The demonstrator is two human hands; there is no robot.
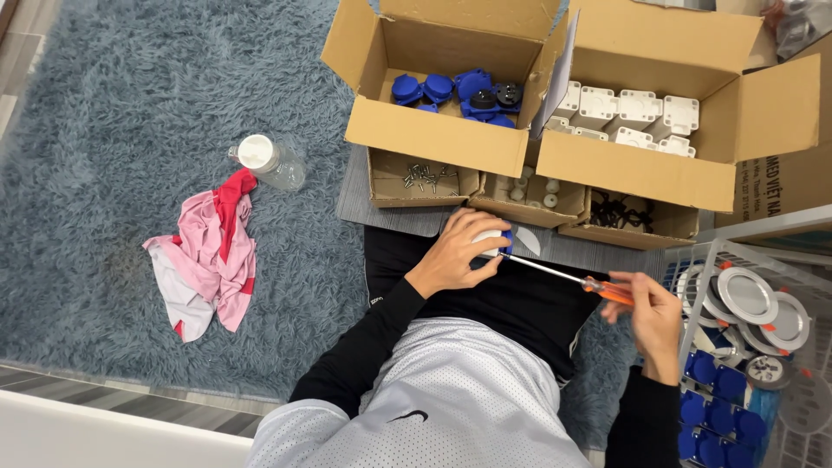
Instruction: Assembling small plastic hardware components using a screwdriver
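While gripped, white part (490, 242), screwdriver (555, 275) tip

Shaggy blue-grey rug (113, 130) carries a pink cloth (208, 256); a clear bottle (269, 162); cardboard boxes (433, 130).

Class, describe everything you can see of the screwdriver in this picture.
The screwdriver has a thin, bright metal shaft and an orange handle that looks like translucent plastic. It lies nearly level, slanting slightly down to the right. The right hand grips the handle; the tip meets a small white and blue part held in the left hand, above the person's dark-clad lap. The tip's shape is too small to tell.
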